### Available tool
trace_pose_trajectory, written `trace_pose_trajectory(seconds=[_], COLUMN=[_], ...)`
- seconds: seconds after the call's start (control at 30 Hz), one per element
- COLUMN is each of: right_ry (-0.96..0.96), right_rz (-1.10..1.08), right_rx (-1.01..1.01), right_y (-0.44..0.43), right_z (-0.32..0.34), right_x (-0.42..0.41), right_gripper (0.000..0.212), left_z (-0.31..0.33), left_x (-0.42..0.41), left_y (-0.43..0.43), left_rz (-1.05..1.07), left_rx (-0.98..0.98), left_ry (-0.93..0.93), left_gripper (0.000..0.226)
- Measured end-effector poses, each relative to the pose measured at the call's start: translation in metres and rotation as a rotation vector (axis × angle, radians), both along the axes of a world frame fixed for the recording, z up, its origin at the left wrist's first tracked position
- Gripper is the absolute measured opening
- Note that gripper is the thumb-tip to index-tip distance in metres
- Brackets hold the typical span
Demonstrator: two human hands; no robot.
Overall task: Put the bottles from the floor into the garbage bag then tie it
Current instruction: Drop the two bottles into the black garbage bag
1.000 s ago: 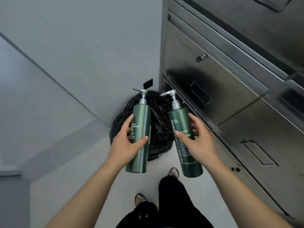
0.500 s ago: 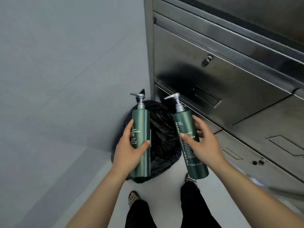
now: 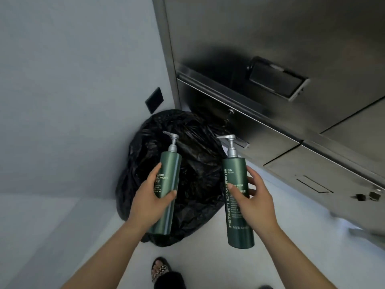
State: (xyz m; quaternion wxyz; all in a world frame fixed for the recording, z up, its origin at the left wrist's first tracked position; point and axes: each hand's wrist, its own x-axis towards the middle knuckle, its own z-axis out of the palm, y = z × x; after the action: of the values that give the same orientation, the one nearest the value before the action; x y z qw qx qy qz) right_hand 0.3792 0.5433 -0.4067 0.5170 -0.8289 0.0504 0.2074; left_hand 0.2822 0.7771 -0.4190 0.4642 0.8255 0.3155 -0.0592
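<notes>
Bottles (image 3: 170, 163) (image 3: 234, 172) in both hands (image 3: 148, 203) (image 3: 254, 203), seemingly over bag (image 3: 198, 184)

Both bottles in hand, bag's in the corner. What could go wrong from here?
1. The left grip holds the left bottle and the right grip the right bottle, so neither is free to spread the garbage bag. Its mouth is hard to make out among the folds, so a dropped bottle may slide onto the floor.
2. The right bottle looks close to the steel cabinet; a swing might knock it.

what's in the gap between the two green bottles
In the head view, only the black garbage bag shows between the left bottle and the right bottle, on the floor beyond them.
</notes>
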Motion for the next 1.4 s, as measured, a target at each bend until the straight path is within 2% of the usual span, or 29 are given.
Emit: trace_pose_trajectory(seconds=[0.27, 0.43, 0.6, 0.73, 0.9, 1.07, 1.27, 1.4], right_ry=[-0.114, -0.206, -0.317, -0.336, -0.279, -0.266, -0.276, -0.291], right_rz=[0.032, 0.021, 0.045, 0.021, -0.002, -0.022, -0.01, 0.006], right_rx=[0.09, 0.225, 0.301, 0.306, 0.259, 0.237, 0.21, 0.191], right_y=[-0.002, 0.015, 0.017, 0.019, -0.005, -0.003, 0.009, 0.017], right_z=[-0.189, -0.289, -0.367, -0.377, -0.387, -0.405, -0.403, -0.407], right_x=[0.021, 0.049, 0.062, 0.058, 0.017, 0.01, 0.003, 0.007], right_gripper=[0.061, 0.06, 0.058, 0.052, 0.055, 0.056, 0.057, 0.062], left_z=[-0.162, -0.255, -0.346, -0.368, -0.379, -0.389, -0.386, -0.392], left_x=[0.04, 0.062, 0.067, 0.068, 0.043, 0.032, 0.022, 0.025], left_y=[-0.021, -0.011, -0.01, 0.0, -0.003, 0.01, 0.016, 0.027], left_rz=[-0.032, -0.094, -0.181, -0.225, -0.149, -0.237, -0.162, -0.183], left_rx=[0.098, 0.247, 0.429, 0.548, 0.458, 0.495, 0.522, 0.562], left_ry=[-0.122, -0.227, -0.249, -0.172, -0.149, -0.149, -0.128, -0.098], left_gripper=[0.084, 0.085, 0.084, 0.081, 0.075, 0.076, 0.077, 0.077])
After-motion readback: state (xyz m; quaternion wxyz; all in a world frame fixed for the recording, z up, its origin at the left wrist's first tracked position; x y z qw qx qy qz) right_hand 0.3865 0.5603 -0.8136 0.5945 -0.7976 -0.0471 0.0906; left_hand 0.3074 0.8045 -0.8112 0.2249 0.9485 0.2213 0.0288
